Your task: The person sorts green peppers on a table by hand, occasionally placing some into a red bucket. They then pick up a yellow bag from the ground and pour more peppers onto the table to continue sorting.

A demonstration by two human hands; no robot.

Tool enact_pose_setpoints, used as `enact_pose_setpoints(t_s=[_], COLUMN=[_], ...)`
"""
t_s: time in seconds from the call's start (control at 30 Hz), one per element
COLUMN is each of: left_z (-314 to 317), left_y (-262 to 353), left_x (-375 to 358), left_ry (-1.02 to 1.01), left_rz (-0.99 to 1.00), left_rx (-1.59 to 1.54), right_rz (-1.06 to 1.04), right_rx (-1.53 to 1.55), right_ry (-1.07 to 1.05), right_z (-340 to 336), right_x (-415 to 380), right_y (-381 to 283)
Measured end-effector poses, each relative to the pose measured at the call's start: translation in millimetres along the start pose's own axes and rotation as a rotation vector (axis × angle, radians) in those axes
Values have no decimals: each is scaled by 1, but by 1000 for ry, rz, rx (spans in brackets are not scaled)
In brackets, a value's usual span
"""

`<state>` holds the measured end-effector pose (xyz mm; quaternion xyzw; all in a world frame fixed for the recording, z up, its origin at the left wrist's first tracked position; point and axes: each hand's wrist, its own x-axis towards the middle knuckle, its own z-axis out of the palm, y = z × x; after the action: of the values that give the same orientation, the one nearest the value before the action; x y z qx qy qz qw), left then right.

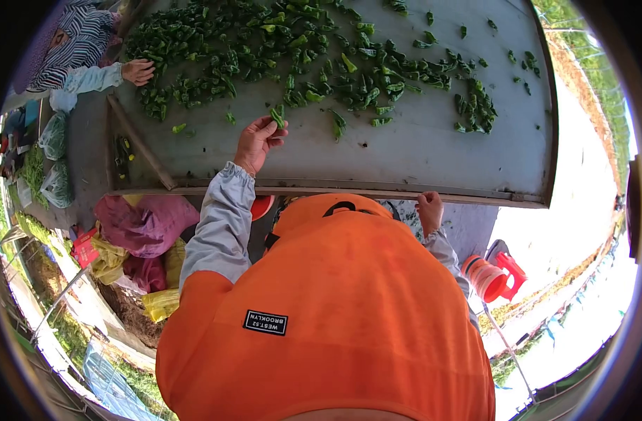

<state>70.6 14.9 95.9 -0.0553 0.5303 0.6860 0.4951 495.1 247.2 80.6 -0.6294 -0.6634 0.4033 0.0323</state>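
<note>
Head — left hand [259, 143] curled, pinching pepper [277, 117]

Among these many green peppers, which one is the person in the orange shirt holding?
The green pepper pinched in the left hand; the scattered peppers beyond it lie loose on the table.

Student: What forms the supporting surface?
Tutor: A grey tabletop [433, 158], bounded by a narrow raised rim [475, 195].
Student: And what lies thereon?
Tutor: Green peppers [202, 52], massed toward the far left, scattered singly at far right; a wooden bar [142, 144] lies obliquely across the near left corner.
</note>
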Motion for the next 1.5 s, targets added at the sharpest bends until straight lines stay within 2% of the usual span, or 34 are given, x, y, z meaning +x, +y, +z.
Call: enact_pose_setpoints(t_s=[0.27,0.43,0.53,0.63,0.93,1.07,1.13,1.17,1.27,1.37,1.5], left_z=[-29,-49,-44,-45,-30,-28,-27,-33,-38,-39,-33], left_y=[10,22,36,40,-9,-35,-46,-56,-67,-73,-67], left_x=[24,33,33,39,26,8,-3,-5,-20,-35,-60], left_ry=[399,466,541,655,511,548,599,581,593,694,779], left_rz=[33,91,223,252,123,107,109,157,196,231,184], left_rx=[124,92,-1,-46,91,194,270,300,242,208,156], right_rz=[-5,31,37,13,0,43,91,38,73,167,141], right_rx=[-26,-89,-119,-165,-217,-182,-182,-168,-207,22,110], right_ry=[36,31,31,48,-10,-127,-230,-290,-513,-480,-307], right_z=[2,1,-1,1,2,-4,-19,-26,-44,-51,-70], right_x=[0,-1,-1,3,22,29,12,6,11,56,122], right_y=[-3,-12,-12,-9,17,17,-23,-42,-82,-57,-40])
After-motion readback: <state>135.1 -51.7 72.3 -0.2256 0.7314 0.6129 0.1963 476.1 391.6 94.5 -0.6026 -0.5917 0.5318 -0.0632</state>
